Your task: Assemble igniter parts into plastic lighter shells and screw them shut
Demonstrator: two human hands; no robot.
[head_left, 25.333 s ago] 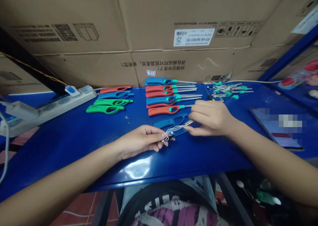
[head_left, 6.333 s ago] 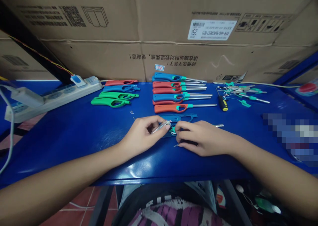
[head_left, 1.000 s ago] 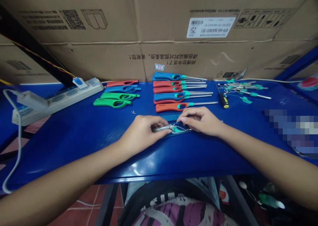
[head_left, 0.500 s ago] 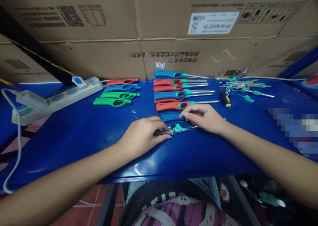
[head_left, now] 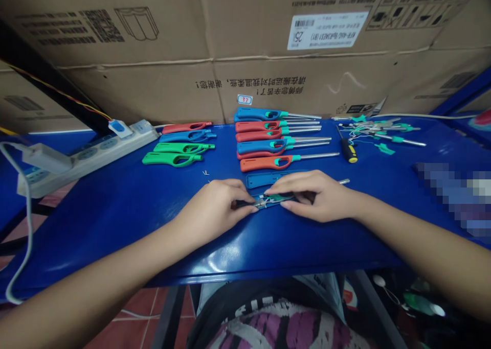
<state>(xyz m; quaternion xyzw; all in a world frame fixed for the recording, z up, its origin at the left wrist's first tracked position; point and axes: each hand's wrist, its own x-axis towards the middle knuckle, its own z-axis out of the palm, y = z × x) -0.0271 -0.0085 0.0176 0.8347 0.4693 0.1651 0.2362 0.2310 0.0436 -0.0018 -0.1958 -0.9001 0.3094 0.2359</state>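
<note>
Low over the blue table, both hands are on an opened lighter [head_left: 262, 203] with its inner parts and wires showing. My left hand [head_left: 222, 203] pinches its handle end between thumb and fingers. At the trigger part, my right hand [head_left: 316, 195] is closed round the lighter, thumb below and fingers above. Its metal tube [head_left: 344, 181] sticks out beyond the right hand. Just behind lies a loose blue lighter shell half [head_left: 259, 179], partly covered by the right fingers. Assembled lighters in blue, red and orange, such as the orange lighter [head_left: 261, 163], lie in a column further back.
Green, blue and red handle shells [head_left: 164, 158] lie back left, beside a white power strip [head_left: 92, 155] with plugs. Back right are a black-and-yellow screwdriver [head_left: 349, 151] and a pile of tubes and wires [head_left: 383, 129]. A cardboard box [head_left: 153, 83] stands behind the blue table [head_left: 161, 236].
My right hand has come down and left from the loose shell half onto the opened lighter. My left hand has stayed at the handle end, shifting slightly.
</note>
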